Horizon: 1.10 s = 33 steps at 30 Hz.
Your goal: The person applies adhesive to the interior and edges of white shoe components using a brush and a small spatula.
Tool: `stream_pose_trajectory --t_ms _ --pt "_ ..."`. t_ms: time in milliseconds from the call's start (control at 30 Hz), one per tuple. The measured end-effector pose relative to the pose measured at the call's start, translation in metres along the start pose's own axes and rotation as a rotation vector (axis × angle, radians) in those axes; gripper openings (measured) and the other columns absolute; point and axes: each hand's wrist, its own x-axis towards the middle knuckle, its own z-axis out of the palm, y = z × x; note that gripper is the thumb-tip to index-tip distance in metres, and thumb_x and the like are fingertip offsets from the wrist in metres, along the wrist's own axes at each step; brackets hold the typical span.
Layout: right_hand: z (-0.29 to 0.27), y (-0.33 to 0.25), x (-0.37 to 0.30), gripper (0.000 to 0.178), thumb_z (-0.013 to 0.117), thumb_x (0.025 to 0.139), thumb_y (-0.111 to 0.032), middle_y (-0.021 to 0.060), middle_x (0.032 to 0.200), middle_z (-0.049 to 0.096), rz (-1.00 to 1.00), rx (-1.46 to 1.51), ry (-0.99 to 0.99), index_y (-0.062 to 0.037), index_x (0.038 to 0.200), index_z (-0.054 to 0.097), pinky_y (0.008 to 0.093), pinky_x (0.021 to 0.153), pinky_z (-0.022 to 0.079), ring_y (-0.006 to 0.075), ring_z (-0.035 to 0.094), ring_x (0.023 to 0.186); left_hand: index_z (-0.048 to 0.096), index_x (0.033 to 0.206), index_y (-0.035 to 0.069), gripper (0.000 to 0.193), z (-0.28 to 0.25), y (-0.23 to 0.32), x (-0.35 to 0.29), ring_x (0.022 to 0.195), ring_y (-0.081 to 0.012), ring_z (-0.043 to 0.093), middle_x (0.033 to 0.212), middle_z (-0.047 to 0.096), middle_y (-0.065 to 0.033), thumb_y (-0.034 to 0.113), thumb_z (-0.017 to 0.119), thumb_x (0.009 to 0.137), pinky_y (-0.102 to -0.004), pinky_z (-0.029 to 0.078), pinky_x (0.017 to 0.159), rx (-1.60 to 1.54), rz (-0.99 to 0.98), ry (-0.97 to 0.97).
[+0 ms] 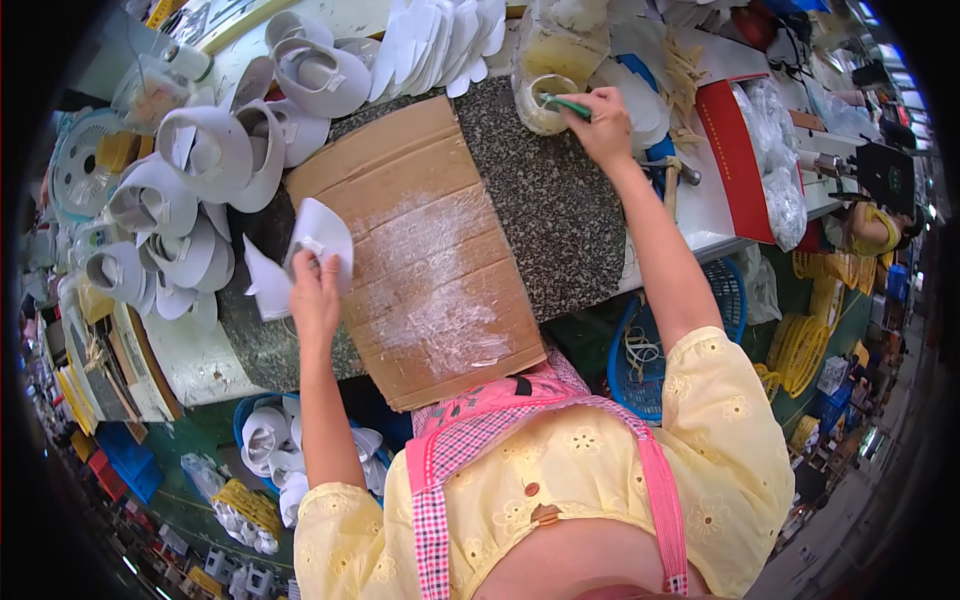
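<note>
My left hand is closed on a white shoe upper, a curved piece with a pointed flap, held over the left edge of a cardboard sheet. Whitish dried smears cover the cardboard's middle. At the far right of the slab, my right hand grips a green-handled brush. The brush's tip reaches into the mouth of a clear jar, whose rim is coated with a pale yellowish residue. My fingers hide part of the upper, and the brush's bristles cannot be made out.
Several shaped white uppers crowd the left side, with flat white pieces fanned out behind. A speckled stone slab lies under the cardboard. A hammer and red box panel are at right. Blue baskets stand below the table.
</note>
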Motion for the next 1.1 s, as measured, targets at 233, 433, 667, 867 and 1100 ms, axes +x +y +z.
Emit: stream_pose_trajectory --t_ms 233,433,667,867,1100 --pt "-0.015 -0.007 0.008 0.02 0.064 0.065 -0.016 0.0054 0.075 0.057 -0.138 -0.096 -0.152 -0.0158 0.085 0.066 0.0351 0.069 0.04 0.0226 0.05 0.081 0.042 0.103 0.004 0.038 0.015 -0.013 -0.009 0.082 -0.0354 0.055 0.09 0.057 -0.0185 0.028 0.057 0.078 -0.0425 0.043 0.067 0.162 0.144 0.034" --pt "-0.042 -0.013 0.011 0.055 0.066 0.057 -0.021 0.0101 0.111 0.05 -0.226 0.195 -0.385 -0.0116 0.11 0.054 0.0343 0.09 0.033 0.0247 0.043 0.1 0.043 0.104 0.003 0.044 0.013 -0.017 0.006 0.084 -0.0353 0.052 0.099 0.047 -0.017 0.023 0.064 0.071 -0.04 0.044 0.069 0.154 0.248 0.044" --pt "0.015 0.064 0.075 0.101 0.077 0.056 -0.037 0.0178 0.124 0.038 0.292 0.493 -0.097 -0.0006 0.131 0.019 0.032 0.094 0.031 0.0238 0.039 0.113 0.043 0.106 0.007 0.055 0.017 0.003 0.009 0.091 -0.0292 0.052 0.103 0.047 -0.0138 0.02 0.071 0.061 -0.0374 0.043 0.077 0.083 0.144 0.01" --pt "0.031 0.042 0.082 0.094 0.078 0.057 -0.03 0.0155 0.117 0.046 0.287 0.571 -0.152 0.0008 0.129 0.026 0.029 0.085 0.04 0.0214 0.049 0.104 0.042 0.1 0.007 0.055 0.013 -0.001 0.007 0.088 -0.0341 0.05 0.095 0.053 -0.0134 0.016 0.074 0.056 -0.0429 0.041 0.071 0.026 0.003 -0.039" --pt "0.026 0.024 0.078 0.076 0.076 0.061 -0.027 0.0139 0.101 0.058 0.345 0.532 -0.138 0.0008 0.122 0.038 0.0265 0.074 0.046 0.0165 0.058 0.087 0.044 0.102 0.008 0.052 0.032 -0.002 -0.037 0.085 -0.0344 0.048 0.089 0.052 -0.0161 0.011 0.071 0.058 -0.042 0.038 0.071 0.105 0.203 -0.007"
